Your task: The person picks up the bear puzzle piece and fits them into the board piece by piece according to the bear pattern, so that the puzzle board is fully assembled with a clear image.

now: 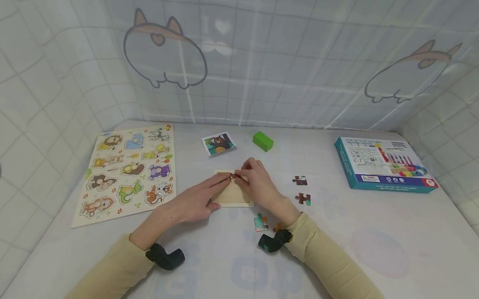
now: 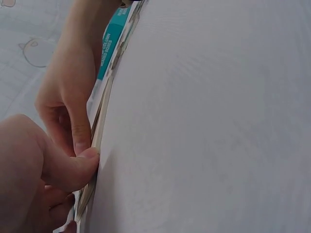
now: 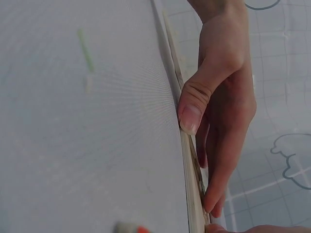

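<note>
A small wooden puzzle tray (image 1: 234,199) lies between both hands, with reddish-brown jigsaw pieces (image 1: 233,176) along its far side. My left hand (image 1: 194,203) reaches over the tray from the left; its fairly straight fingertips touch the pieces, and its thumb (image 3: 191,119) rests at the tray's edge. From the right, my right hand (image 1: 260,183) pinches a jigsaw piece at the far side, thumb and forefinger together. Fingers partly hide that piece. Loose jigsaw pieces lie to the right: one brown (image 1: 300,180), one brown and green (image 1: 303,199), one teal and orange (image 1: 260,222).
Behind the tray are a bear picture card (image 1: 219,143) and a green block (image 1: 263,141). An animal puzzle board (image 1: 117,169) lies at left. A teal-sided bead box (image 1: 385,165) lies at right. An orange piece (image 1: 277,227) is partly hidden by the right wrist.
</note>
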Motion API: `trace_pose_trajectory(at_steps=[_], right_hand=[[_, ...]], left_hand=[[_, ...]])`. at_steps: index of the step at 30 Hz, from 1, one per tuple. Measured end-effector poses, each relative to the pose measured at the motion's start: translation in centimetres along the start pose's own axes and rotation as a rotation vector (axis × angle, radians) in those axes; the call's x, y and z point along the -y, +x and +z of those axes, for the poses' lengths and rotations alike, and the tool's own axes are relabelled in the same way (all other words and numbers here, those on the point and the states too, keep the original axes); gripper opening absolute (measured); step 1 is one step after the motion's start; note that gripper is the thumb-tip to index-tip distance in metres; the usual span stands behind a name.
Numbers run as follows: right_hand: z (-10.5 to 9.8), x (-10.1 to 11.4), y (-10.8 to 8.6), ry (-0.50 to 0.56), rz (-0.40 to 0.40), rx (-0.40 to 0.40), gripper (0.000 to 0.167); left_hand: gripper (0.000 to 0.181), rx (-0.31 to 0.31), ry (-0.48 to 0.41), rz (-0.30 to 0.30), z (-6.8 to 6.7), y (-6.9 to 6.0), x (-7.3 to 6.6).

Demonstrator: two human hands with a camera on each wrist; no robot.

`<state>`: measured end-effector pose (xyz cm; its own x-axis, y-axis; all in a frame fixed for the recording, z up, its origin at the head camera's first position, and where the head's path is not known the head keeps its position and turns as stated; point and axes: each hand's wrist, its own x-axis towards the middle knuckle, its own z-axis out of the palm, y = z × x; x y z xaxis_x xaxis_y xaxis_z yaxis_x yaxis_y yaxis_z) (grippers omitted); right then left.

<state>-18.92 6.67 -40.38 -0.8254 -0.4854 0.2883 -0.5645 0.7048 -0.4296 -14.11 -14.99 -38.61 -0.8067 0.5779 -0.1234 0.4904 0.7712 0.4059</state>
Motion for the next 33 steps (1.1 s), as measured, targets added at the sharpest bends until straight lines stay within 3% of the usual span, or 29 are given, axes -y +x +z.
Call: trace_pose_trajectory(at_steps=[6,23,33], right_hand=[[0.1,0.0,0.1,0.005,0.004,0.007,0.026],[0.0,0.3,0.1,0.008,0.015,0.027,0.029],[-4.2,1.1,-1.5,0.146,0.081,0.092,0.049]], left_hand=[[0.07,0.01,-0.015,-0.021,-0.1,0.0,-0.1],[0.07,0.027,-0.011,-0.009,-0.2,0.0,0.1],[0.07,0.024,-0.041,-0.018,-0.1,0.0,0.2]])
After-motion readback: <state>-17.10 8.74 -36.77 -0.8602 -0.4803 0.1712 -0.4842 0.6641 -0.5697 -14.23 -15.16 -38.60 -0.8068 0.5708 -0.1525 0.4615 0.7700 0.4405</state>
